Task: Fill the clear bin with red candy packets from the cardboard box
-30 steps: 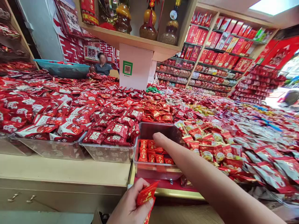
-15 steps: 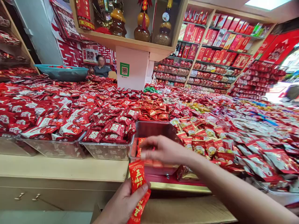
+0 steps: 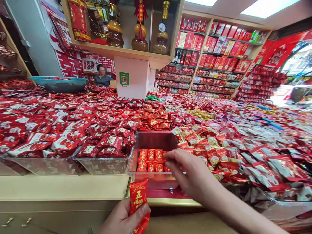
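My left hand (image 3: pixel 129 214) is closed around red snack packets (image 3: pixel 138 198) with gold lettering, held upright in front of the counter; how many is hidden. My right hand (image 3: pixel 186 167) reaches over the right wall of a clear plastic bin (image 3: pixel 156 138). Its thumb and fingers are pinched together at a small red packet at the right end of the back row. Inside the bin, matching red packets (image 3: pixel 150 155) stand side by side in rows along the front. The bin's back part shows its bare floor and walls.
Clear bins heaped with dark red packets (image 3: pixel 110 143) stand to the left. Red and cream packets (image 3: pixel 214 152) pile up on the right. A beige counter ledge (image 3: pixel 65 187) runs along the front. Behind are a blue basin (image 3: pixel 58 84), a white pillar (image 3: pixel 131 78) and a seated person (image 3: pixel 103 78).
My right hand has moved from the bin's front left to its right side, uncovering the rows of packets. My left hand still grips its packets, slightly lower and further left in view.
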Available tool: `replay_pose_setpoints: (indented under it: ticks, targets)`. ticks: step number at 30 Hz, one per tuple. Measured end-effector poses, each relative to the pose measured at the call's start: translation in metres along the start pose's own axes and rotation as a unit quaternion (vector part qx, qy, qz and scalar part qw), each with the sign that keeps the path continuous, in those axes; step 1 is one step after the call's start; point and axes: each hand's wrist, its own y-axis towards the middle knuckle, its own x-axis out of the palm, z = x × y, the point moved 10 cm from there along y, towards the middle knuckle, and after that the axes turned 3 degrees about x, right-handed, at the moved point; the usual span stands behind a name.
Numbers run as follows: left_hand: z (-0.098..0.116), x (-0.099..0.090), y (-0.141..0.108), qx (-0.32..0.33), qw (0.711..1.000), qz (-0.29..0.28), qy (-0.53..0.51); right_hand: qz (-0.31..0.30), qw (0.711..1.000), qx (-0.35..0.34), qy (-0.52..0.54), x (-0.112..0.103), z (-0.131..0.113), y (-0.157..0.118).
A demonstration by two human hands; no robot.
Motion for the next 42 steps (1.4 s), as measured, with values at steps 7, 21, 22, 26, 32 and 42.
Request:
replay_pose_setpoints:
  ticks: [7,21,22,26,32,42]
  targets:
    - [0.008,0.018,-0.002,0.034,0.993,-0.115,-0.019,-0.236,0.958,0.013,0.163,0.07,-0.016,-0.003]
    - [0.034,0.042,-0.019,0.091,0.963,-0.248,-0.062,-0.219,0.955,0.131,0.15,0.06,0.015,-0.053]
    - [0.038,0.046,-0.021,0.095,0.959,-0.265,-0.039,-0.218,0.95,0.136,0.176,0.069,0.014,-0.061]
    - [0.043,0.03,-0.011,0.101,0.983,-0.147,-0.043,-0.13,0.949,0.147,0.245,0.063,0.021,-0.078]
    - [0.037,-0.009,-0.022,0.11,0.978,0.17,-0.047,-0.207,0.803,0.295,0.474,0.11,0.02,-0.121]
    - [0.03,-0.018,-0.042,0.101,0.933,0.247,-0.243,-0.162,0.726,0.267,0.613,0.103,0.005,-0.122]
